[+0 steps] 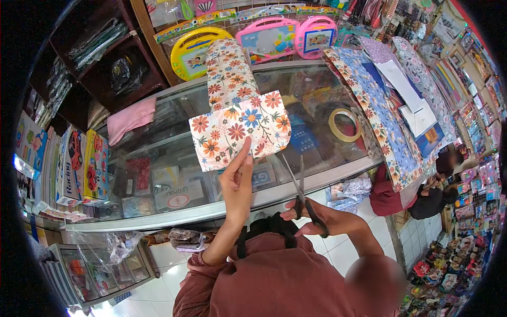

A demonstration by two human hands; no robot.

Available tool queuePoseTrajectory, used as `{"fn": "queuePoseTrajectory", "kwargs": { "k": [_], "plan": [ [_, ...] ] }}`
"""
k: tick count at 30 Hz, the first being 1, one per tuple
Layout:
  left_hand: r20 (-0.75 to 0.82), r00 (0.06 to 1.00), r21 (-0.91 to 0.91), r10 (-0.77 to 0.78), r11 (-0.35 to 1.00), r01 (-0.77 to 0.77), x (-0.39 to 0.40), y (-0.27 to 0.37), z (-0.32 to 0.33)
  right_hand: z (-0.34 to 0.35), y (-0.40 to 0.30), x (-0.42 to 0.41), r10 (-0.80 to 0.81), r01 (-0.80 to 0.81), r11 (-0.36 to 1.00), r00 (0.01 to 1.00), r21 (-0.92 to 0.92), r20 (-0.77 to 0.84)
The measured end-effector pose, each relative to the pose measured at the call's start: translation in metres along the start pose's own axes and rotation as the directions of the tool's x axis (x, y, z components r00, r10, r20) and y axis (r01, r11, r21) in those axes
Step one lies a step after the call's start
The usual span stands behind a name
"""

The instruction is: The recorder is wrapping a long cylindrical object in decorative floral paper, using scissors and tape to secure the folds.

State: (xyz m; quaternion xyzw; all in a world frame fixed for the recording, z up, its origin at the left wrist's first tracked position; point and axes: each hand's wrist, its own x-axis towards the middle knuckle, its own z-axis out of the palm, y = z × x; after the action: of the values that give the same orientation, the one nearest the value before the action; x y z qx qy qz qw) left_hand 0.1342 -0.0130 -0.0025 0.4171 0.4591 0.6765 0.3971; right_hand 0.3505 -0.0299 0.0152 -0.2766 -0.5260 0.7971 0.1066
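Note:
My left hand [239,186] pinches the lower edge of a piece of floral wrapping paper [237,130], printed with red, orange and blue flowers on white. The paper is held up above the glass counter. Behind it stretches a longer length with the same floral print [229,71]; whether the two are joined is hidden. My right hand [332,220] has its fingers in the dark handles of a pair of scissors [300,184]. The blades are spread and point towards the paper's lower right corner, just short of it.
A glass display counter [158,220] spans the front. On it are a roll of clear tape [344,125], a pink cloth [132,119], stacked patterned sheets [356,107] and drawing boards [269,39]. Boxed toys [97,166] stand left. A person [427,202] is at the right.

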Motion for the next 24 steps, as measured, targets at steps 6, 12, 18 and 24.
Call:
{"fn": "queuePoseTrajectory", "kwargs": {
  "k": [6, 12, 18, 24],
  "plan": [
    [0.011, 0.998, 0.025, 0.062, 0.998, -0.062, -0.005, -0.002, 0.004, 0.002, 0.009, 0.011, 0.017, -0.025, 0.992, 0.997, 0.122, 0.071],
    [0.015, 0.997, 0.089, 0.074, 0.993, -0.075, -0.008, -0.002, 0.007, 0.009, -0.003, 0.022, -0.071, 0.055, 0.987, 0.993, -0.152, -0.097],
    [0.039, 0.995, 0.242, 0.089, 0.966, -0.095, -0.011, -0.007, 0.001, 0.013, -0.006, 0.034, 0.001, -0.007, 0.999, 0.987, -0.040, -0.161],
    [0.086, 0.991, 0.306, 0.106, 0.943, -0.127, -0.013, -0.009, 0.001, 0.013, -0.002, 0.042, -0.048, 0.043, 0.999, 0.987, -0.032, -0.153]
  ]
}}
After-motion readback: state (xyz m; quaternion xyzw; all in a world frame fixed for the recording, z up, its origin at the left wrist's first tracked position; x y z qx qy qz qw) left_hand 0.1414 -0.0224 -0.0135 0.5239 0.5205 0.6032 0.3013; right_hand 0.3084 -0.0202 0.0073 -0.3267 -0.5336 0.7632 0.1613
